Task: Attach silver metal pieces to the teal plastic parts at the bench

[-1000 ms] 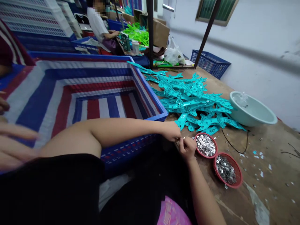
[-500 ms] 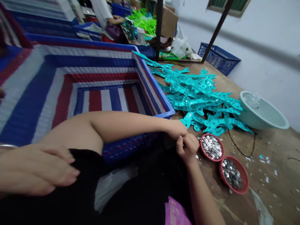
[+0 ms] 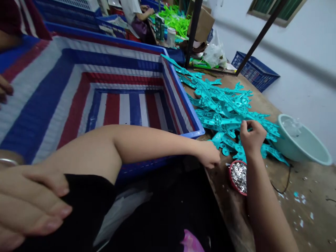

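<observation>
My right hand [image 3: 251, 134] is stretched out over the heap of teal plastic pieces [image 3: 220, 105] on the brown table, its fingers curled around one piece at the heap's near edge. My left hand [image 3: 210, 154] rests at the table's edge beside the corner of the blue crate, fingers closed, nothing visible in it. A small red bowl of silver metal bits [image 3: 237, 176] sits just below my right wrist, partly hidden by my forearm.
A large blue crate [image 3: 183, 92] lined with red, white and blue striped sheet fills the left. A pale green basin [image 3: 304, 143] stands at the right. Another person's hand [image 3: 28, 201] lies on my black sleeve at the lower left. A worker sits at the far back [image 3: 136, 10].
My right hand left my left hand and reached forward onto the teal heap. The view swung down and right, and my forearm now covers the second red bowl.
</observation>
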Demonstrator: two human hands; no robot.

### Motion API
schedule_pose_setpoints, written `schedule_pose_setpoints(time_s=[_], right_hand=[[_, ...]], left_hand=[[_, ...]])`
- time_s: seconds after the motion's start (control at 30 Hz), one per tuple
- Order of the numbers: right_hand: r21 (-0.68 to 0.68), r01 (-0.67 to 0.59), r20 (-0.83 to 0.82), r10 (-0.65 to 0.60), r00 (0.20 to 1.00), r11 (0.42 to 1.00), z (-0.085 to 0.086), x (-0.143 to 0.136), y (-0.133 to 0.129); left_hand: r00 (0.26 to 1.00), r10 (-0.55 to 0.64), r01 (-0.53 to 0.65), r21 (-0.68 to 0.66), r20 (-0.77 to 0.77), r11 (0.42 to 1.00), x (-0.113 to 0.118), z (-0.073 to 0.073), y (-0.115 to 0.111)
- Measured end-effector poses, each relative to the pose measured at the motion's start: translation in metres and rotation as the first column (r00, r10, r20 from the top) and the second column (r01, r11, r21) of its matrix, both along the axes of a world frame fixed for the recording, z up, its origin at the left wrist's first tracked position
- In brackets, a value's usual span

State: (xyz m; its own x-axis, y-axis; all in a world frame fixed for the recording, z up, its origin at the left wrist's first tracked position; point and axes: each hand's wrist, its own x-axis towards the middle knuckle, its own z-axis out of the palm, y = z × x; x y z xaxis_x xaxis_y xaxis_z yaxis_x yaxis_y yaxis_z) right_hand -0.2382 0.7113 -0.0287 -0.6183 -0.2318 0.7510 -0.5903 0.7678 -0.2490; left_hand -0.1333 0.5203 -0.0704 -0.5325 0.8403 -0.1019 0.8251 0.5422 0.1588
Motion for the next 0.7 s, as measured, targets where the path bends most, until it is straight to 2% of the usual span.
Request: schedule_pose_setpoints(time_s=[0.1, 0.23, 0.33, 0.4, 0.53, 0.6, 0.63, 0.7], right_hand=[[0.137, 0.060, 0.103, -0.075, 0.992, 0.989, 0.005, -0.050, -0.001], [0.327, 0.137, 0.151, -0.195, 0.969, 0.935, 0.002, -0.082, -0.023], [0.486, 0.202, 0.217, -0.342, 0.914, 0.850, -0.001, -0.090, -0.041], [0.551, 0.248, 0.203, -0.416, 0.887, 0.797, -0.004, -0.093, -0.047], [0.557, 0.315, 0.099, -0.438, 0.893, 0.768, -0.009, -0.093, -0.047], [0.541, 0.332, 0.074, -0.436, 0.897, 0.773, -0.007, -0.089, -0.043], [0.531, 0.339, 0.061, -0.434, 0.899, 0.777, -0.005, -0.086, -0.040], [0.506, 0.363, 0.025, -0.433, 0.901, 0.783, 0.003, -0.080, -0.031]], left_hand=[[0.999, -0.024, 0.025, -0.015, 0.022, 1.000, -0.001, 0.003, 0.001], [0.997, -0.055, 0.056, -0.021, 0.053, 0.998, -0.004, 0.005, 0.001], [0.996, -0.056, 0.057, -0.009, 0.069, 0.998, -0.006, 0.003, 0.002], [0.995, -0.055, 0.055, 0.002, 0.084, 0.998, -0.009, 0.000, 0.003], [0.993, -0.084, 0.082, 0.024, 0.087, 0.996, -0.013, -0.001, 0.004], [0.991, -0.117, 0.112, 0.063, 0.071, 0.992, -0.010, 0.006, 0.001], [0.988, -0.144, 0.136, 0.123, 0.059, 0.983, -0.007, 0.013, -0.002], [0.982, -0.188, 0.173, 0.337, 0.013, 0.925, 0.003, 0.035, -0.011]])
